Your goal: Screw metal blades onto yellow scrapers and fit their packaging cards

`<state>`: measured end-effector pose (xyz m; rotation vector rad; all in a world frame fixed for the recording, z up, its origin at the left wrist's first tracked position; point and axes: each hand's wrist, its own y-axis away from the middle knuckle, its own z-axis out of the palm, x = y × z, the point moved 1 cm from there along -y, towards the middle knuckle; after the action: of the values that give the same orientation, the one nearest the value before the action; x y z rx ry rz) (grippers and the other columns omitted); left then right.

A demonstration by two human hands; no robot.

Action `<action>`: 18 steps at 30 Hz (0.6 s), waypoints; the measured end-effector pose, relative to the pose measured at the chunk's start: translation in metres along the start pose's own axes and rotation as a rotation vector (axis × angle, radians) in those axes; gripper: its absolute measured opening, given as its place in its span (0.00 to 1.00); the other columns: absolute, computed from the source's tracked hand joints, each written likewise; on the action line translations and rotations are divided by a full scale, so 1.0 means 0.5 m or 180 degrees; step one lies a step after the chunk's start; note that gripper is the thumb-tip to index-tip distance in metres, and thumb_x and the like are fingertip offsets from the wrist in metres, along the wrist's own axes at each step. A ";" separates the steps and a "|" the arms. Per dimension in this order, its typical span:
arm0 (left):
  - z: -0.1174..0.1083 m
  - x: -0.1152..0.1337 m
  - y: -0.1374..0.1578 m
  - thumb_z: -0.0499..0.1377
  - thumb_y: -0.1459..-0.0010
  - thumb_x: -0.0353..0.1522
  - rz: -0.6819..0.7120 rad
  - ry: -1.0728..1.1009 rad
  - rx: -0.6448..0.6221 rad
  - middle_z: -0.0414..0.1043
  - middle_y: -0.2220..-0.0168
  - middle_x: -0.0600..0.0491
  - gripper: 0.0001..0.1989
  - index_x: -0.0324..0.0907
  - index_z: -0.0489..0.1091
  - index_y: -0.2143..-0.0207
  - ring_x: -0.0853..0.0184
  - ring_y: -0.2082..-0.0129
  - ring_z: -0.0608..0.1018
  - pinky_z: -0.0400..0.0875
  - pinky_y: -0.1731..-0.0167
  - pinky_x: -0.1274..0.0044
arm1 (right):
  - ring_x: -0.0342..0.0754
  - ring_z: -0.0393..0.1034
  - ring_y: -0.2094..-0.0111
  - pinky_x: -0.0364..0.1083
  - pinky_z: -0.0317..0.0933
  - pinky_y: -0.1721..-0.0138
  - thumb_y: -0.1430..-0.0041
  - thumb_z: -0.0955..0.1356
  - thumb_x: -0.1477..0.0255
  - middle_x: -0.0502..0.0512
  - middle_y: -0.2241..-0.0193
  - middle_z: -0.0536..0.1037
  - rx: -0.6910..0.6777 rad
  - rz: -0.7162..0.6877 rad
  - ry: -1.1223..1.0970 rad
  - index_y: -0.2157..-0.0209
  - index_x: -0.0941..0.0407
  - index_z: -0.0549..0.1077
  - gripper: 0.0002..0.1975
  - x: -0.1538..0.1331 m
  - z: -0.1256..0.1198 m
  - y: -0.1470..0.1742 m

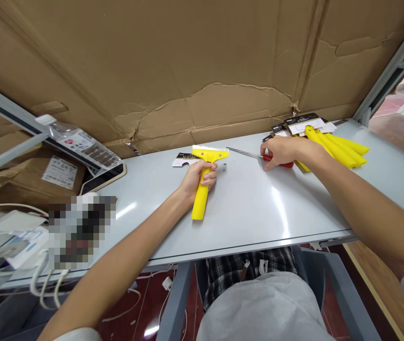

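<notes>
My left hand (202,177) is wrapped round the neck of a yellow scraper (199,204), its wide head pointing away from me. Two screws on the head are visible. Under the head, a black and white card (180,160) lies partly covered. Just right of the scraper are small loose screws (224,166). My right hand (280,150) has its fingers closed about the red handle of a screwdriver (244,152). The shaft points left, its tip close to the scraper's head. Past my right wrist lies a pile of yellow scrapers (340,149) with black and white cards (304,124).
A cardboard sheet (223,57) stands along the back of the white table (251,208). At the left are a phone (104,179), a clear plastic bottle (81,142), a cardboard box (59,173) and white cables (38,274). A grey metal frame rises on both sides.
</notes>
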<state>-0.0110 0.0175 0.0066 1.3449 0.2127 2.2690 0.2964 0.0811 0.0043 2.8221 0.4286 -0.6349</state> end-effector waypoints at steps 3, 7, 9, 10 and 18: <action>0.006 0.000 0.002 0.58 0.46 0.23 -0.0005 0.0062 0.0112 0.62 0.78 0.60 0.08 0.42 0.61 0.66 0.82 0.87 0.55 0.52 0.90 0.90 | 0.33 0.58 0.78 0.42 0.54 0.67 0.64 0.86 0.75 0.47 0.75 0.73 -0.0154 0.0102 0.0044 0.58 0.60 0.82 0.27 -0.012 -0.007 0.009; 0.018 -0.001 0.006 0.54 0.43 0.22 -0.0048 0.0143 0.0258 0.63 0.77 0.60 0.07 0.42 0.61 0.65 0.82 0.88 0.55 0.51 0.90 0.89 | 0.38 0.67 0.74 0.42 0.58 0.66 0.56 0.82 0.78 0.51 0.68 0.80 -0.0008 -0.0045 -0.0079 0.50 0.58 0.80 0.29 -0.025 -0.051 0.044; 0.021 -0.004 0.006 0.53 0.41 0.22 -0.0066 0.0191 0.0286 0.61 0.78 0.60 0.06 0.42 0.61 0.66 0.81 0.89 0.56 0.50 0.91 0.89 | 0.43 0.74 0.64 0.44 0.64 0.62 0.47 0.80 0.69 0.53 0.59 0.83 0.0255 -0.0254 -0.0221 0.46 0.53 0.78 0.26 -0.034 -0.084 0.072; 0.022 -0.005 0.006 0.52 0.41 0.22 -0.0077 0.0215 0.0294 0.60 0.78 0.61 0.06 0.41 0.61 0.66 0.81 0.89 0.56 0.50 0.91 0.89 | 0.46 0.76 0.62 0.45 0.67 0.61 0.47 0.80 0.67 0.54 0.58 0.83 0.0619 -0.0370 -0.0419 0.48 0.53 0.77 0.25 -0.040 -0.100 0.087; 0.019 -0.012 -0.001 0.53 0.42 0.21 -0.0134 0.0368 0.0346 0.61 0.78 0.61 0.07 0.42 0.61 0.65 0.81 0.89 0.57 0.51 0.91 0.89 | 0.53 0.80 0.56 0.56 0.77 0.58 0.47 0.78 0.47 0.50 0.57 0.83 0.2715 -0.0604 -0.1905 0.48 0.40 0.70 0.30 -0.095 -0.132 0.144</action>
<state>-0.0004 0.0139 0.0064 1.2506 0.4052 2.3312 0.3043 0.0207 0.0942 3.0662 0.3609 -2.0356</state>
